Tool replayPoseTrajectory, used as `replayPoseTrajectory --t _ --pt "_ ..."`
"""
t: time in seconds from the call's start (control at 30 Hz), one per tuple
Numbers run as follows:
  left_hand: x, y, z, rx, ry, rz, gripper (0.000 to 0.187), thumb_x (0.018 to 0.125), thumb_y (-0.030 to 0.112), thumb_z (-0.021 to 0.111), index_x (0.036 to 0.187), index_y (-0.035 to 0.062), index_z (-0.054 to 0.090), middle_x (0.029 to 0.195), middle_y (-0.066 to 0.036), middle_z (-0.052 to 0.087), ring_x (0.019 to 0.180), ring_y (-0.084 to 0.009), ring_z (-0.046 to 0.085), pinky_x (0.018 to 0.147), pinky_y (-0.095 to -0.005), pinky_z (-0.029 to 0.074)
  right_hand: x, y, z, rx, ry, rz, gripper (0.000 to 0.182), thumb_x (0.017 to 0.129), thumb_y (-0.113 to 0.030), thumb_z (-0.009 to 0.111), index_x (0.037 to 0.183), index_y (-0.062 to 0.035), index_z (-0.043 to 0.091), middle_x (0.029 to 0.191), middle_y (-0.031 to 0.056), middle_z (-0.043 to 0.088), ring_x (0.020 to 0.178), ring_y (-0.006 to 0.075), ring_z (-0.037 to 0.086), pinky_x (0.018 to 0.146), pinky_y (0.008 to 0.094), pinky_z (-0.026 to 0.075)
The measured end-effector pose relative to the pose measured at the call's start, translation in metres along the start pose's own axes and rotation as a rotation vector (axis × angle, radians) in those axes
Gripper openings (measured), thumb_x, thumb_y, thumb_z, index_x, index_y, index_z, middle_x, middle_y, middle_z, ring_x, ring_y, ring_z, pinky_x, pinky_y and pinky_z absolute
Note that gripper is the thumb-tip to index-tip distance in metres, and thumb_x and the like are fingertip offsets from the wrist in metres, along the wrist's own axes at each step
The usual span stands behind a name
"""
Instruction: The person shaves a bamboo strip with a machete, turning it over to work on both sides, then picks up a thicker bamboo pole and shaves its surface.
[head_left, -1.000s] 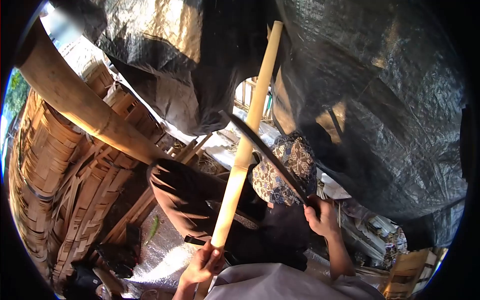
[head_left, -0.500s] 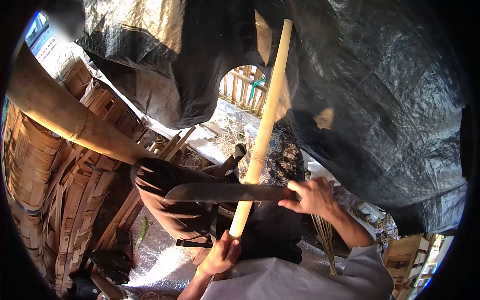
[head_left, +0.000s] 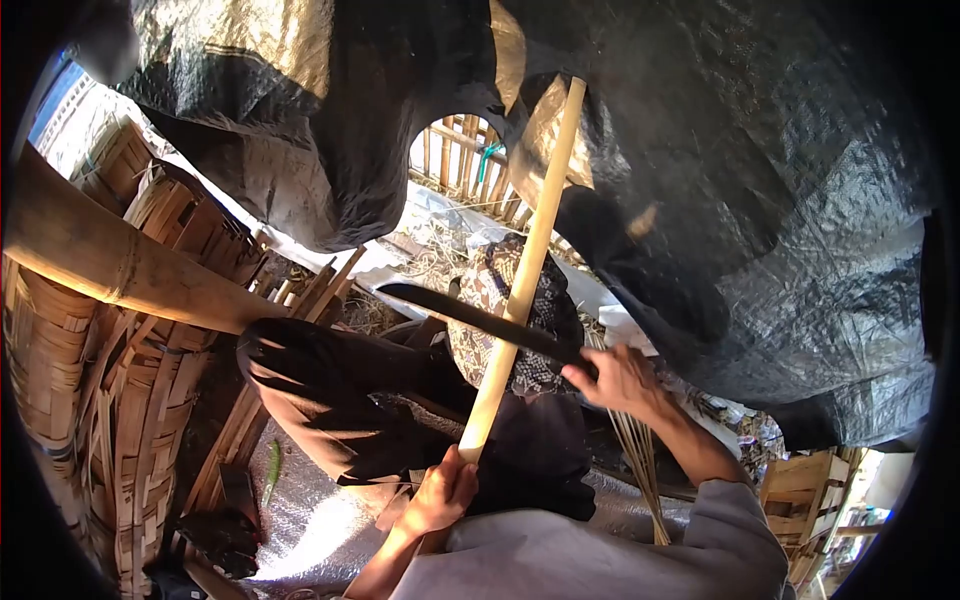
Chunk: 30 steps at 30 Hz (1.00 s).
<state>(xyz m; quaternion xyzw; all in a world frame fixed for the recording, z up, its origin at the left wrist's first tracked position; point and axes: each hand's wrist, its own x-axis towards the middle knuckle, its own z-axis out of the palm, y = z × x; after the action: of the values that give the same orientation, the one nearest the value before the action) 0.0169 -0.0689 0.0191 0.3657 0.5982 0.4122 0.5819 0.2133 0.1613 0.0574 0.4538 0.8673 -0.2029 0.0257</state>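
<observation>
A long pale bamboo strip (head_left: 540, 232) slants upward from my lap, its lower end held in my left hand (head_left: 444, 494). My right hand (head_left: 622, 380) is closed round the handle end of a long dark machete (head_left: 480, 320). The blade lies across the middle of the strip, its tip toward the left and tilted up. Beneath the crossing is a brown and dark patterned cloth (head_left: 480, 285). My bent leg in dark trousers (head_left: 330, 390) is left of the strip.
A thick bamboo pole (head_left: 130, 265) runs from the left edge to my knee. Woven bamboo baskets (head_left: 150, 400) stand at the left. A dark tarpaulin (head_left: 760, 200) hangs ahead and right. Thin sticks (head_left: 640, 460) lie beneath my right arm, and a wooden crate (head_left: 805, 490) sits lower right.
The machete has turned from nearly level to slanting, its tip now higher, and its blade sits further up the strip. The view has shifted slightly.
</observation>
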Motion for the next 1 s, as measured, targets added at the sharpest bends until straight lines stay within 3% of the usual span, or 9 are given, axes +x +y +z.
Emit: replayPoseTrajectory --t 0.13,0.23,0.33,0.4,0.5,0.6,0.67,0.77,1.0 --pt "-0.003 -0.008 0.004 -0.007 0.019 0.000 0.015 0.088 0.003 0.053 0.097 -0.0037 0.042 0.054 -0.010 0.051 0.044 -0.0189 0.052 0.043 -0.0319 0.039 -0.007 -0.017 -0.017 -0.253 -0.245 -0.192 0.050 0.078 -0.056 0.059 0.085 -0.0080 0.068 0.054 0.0155 0.059 0.055 0.0333 0.061 0.056 0.0440 0.049" --pt "-0.001 -0.018 0.006 0.077 0.039 0.054 0.018 0.087 0.002 0.054 0.099 -0.0043 0.043 0.054 -0.011 0.050 0.042 -0.0220 0.051 0.042 -0.0345 0.038 0.013 0.007 -0.005 0.005 0.043 0.003 0.053 0.080 -0.056 0.056 0.089 -0.0048 0.068 0.066 0.0200 0.063 0.068 0.0360 0.062 0.064 0.0439 0.049" --pt "0.004 -0.015 0.005 0.117 0.047 0.163 0.028 0.084 0.000 0.057 0.107 -0.0074 0.042 0.054 -0.013 0.050 0.041 -0.0271 0.052 0.041 -0.0368 0.038 0.003 0.004 0.003 -0.088 0.049 -0.016 0.055 0.080 -0.055 0.057 0.090 -0.0026 0.068 0.060 0.0220 0.060 0.057 0.0373 0.061 0.057 0.0441 0.050" --pt "0.003 -0.021 0.011 0.432 0.304 0.664 0.036 0.082 -0.002 0.059 0.112 -0.0089 0.040 0.053 -0.013 0.050 0.041 -0.0274 0.052 0.039 -0.0359 0.037 -0.014 -0.012 0.000 -0.087 -0.014 -0.102 0.051 0.076 -0.059 0.059 0.078 -0.0086 0.067 0.049 0.0158 0.056 0.049 0.0328 0.059 0.050 0.0428 0.049" --pt "-0.003 -0.055 0.015 0.017 0.177 0.470 0.042 0.081 -0.003 0.060 0.116 -0.0095 0.037 0.052 -0.013 0.050 0.039 -0.0260 0.050 0.038 -0.0356 0.037 -0.024 -0.004 0.011 -0.245 0.003 -0.313 0.055 0.073 -0.065 0.058 0.067 -0.0108 0.060 0.042 0.0089 0.051 0.039 0.0262 0.055 0.044 0.0392 0.045" --pt "-0.008 -0.045 0.011 0.211 0.172 0.486 0.044 0.082 -0.003 0.059 0.117 -0.0097 0.035 0.053 -0.013 0.051 0.039 -0.0246 0.050 0.037 -0.0356 0.037 0.013 0.017 -0.002 -0.078 -0.001 0.116 0.050 0.082 -0.053 0.055 0.078 -0.0037 0.063 0.056 0.0186 0.057 0.057 0.0366 0.060 0.054 0.0443 0.049" --pt "-0.014 -0.034 0.009 0.217 0.154 0.488 0.044 0.082 -0.003 0.059 0.118 -0.0093 0.034 0.054 -0.013 0.052 0.040 -0.0234 0.052 0.038 -0.0348 0.037 0.029 0.043 -0.001 -0.079 0.232 0.142 0.064 0.087 -0.059 0.045 0.081 0.0016 0.064 0.053 0.0154 0.057 0.049 0.0299 0.059 0.046 0.0405 0.048" --pt "-0.013 -0.030 0.008 0.068 0.081 0.209 0.034 0.084 -0.001 0.058 0.112 -0.0062 0.040 0.055 -0.012 0.052 0.043 -0.0214 0.053 0.040 -0.0334 0.038 0.005 0.017 -0.017 -0.084 -0.007 0.163 0.052 0.083 -0.056 0.052 0.089 -0.0064 0.067 0.065 0.0225 0.060 0.059 0.0381 0.060 0.058 0.0478 0.048" --pt "-0.013 0.002 0.007 0.203 0.081 0.197 0.014 0.089 0.005 0.052 0.095 -0.0018 0.043 0.057 -0.010 0.054 0.048 -0.0215 0.057 0.044 -0.0331 0.040 -0.028 -0.016 0.015 -0.114 0.109 -0.203 0.052 0.075 -0.060 0.060 0.076 -0.0086 0.064 0.043 0.0130 0.050 0.041 0.0317 0.055 0.042 0.0394 0.045"
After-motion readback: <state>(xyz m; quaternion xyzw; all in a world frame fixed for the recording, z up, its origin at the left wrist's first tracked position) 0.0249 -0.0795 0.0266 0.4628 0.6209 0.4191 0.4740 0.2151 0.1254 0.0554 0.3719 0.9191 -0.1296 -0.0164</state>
